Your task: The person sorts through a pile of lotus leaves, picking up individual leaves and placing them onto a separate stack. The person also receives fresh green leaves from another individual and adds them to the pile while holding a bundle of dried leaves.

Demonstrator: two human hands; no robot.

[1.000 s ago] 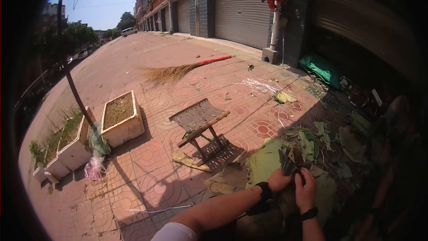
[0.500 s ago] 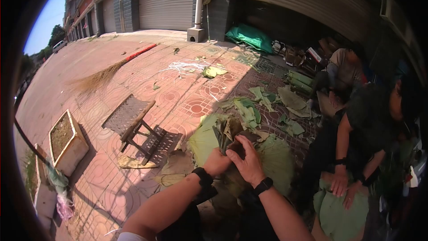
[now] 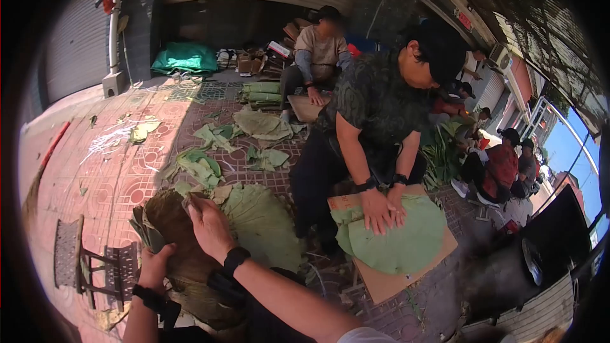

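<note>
Lotus leaves (image 3: 168, 216) sit stacked just right of the folding stool (image 3: 68, 257); the grip of the left hand (image 3: 154, 268) holds their edge, and the right hand (image 3: 210, 225) presses flat on top. Bent hard, dry leaves may tear.

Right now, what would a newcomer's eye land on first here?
Low left, the left hand grips a stack of big leaves while the right hand rests on top. At centre, a co-worker's hands flatten a round green leaf on cardboard.
</note>
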